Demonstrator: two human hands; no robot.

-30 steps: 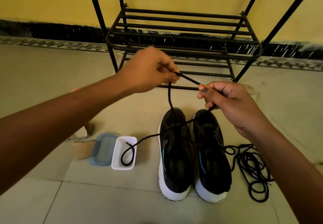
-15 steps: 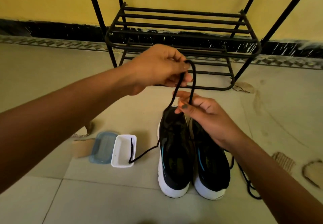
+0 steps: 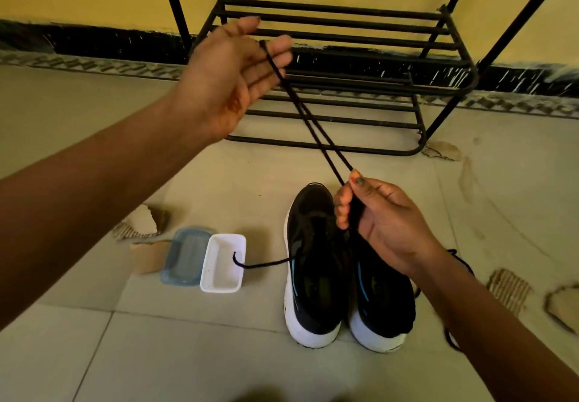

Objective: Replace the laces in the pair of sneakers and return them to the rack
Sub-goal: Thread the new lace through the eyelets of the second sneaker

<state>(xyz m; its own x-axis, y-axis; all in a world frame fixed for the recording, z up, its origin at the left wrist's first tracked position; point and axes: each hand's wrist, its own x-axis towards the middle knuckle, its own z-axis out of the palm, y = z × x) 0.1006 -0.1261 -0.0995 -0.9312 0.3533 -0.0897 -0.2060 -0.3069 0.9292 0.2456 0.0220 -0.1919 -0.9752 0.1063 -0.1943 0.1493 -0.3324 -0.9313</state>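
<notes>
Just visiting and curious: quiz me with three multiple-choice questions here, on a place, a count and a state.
1. Where is the lace's loose end? A) in a pocket B) in the white tub C) inside a sneaker
2. How many sneakers stand on the floor? A) one B) four C) two
3. How is the left hand? A) open, lace over its fingers B) fisted C) gripping a sneaker
1 B: the tip lies inside it. 2 C: a black pair. 3 A: straight fingers carry the loop.
</notes>
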